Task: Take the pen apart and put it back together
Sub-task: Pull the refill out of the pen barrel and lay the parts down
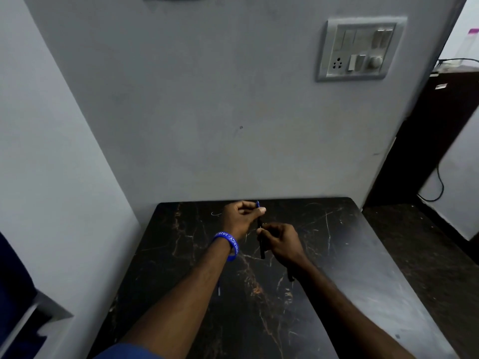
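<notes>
A slim dark pen [260,224] with a blue top end stands nearly upright above the black marble table [350,255]. My left hand [239,216], with a blue wristband, pinches the pen's upper part near the blue tip. My right hand [282,240] grips its lower part, and the dark lower end sticks out below the fingers. Another dark slim piece [290,277] shows under my right wrist, partly hidden. A small thin bluish piece [219,290] lies on the table beside my left forearm.
The table stands against a grey wall with a switch and socket panel [360,49] at the upper right. A side wall closes the left. Dark furniture [440,130] and a black cable [438,187] are on the right beyond the table edge.
</notes>
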